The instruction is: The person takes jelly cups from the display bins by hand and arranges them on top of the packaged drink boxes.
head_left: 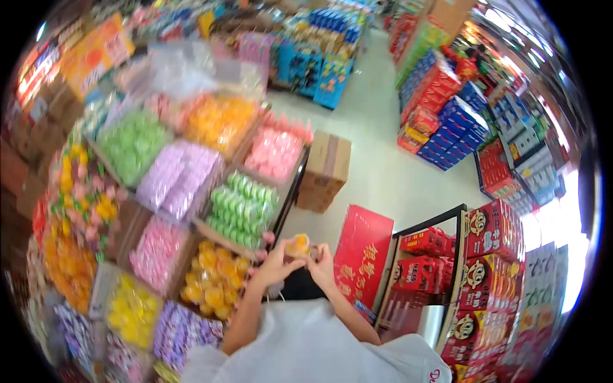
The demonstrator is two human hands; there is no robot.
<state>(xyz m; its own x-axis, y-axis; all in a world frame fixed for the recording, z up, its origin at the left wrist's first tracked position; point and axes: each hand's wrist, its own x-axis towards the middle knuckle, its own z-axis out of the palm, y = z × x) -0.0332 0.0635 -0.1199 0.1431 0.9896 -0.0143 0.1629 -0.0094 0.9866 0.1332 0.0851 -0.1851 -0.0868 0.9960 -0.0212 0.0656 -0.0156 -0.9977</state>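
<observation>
In front of my body, both hands meet around a small jelly cup point(297, 245), clear with an orange-yellow middle. My left hand point(274, 265) has its fingers closed on the cup's left side. On the other side, my right hand point(321, 267) pinches at the edge with bent fingers; the exact grip is blurred. Close to my left forearm lies a box of orange-yellow rounded pieces point(214, 279) that look similar. Above that box sit green-and-white wrapped packs point(241, 209).
Boxes of pink point(276, 153), purple point(179, 177) and yellow point(132, 311) sweets fill the display at left. A cardboard carton point(324, 169) stands on the floor beyond my hands. At right are a red panel point(364, 255) and a shelf of red gift boxes point(488, 274).
</observation>
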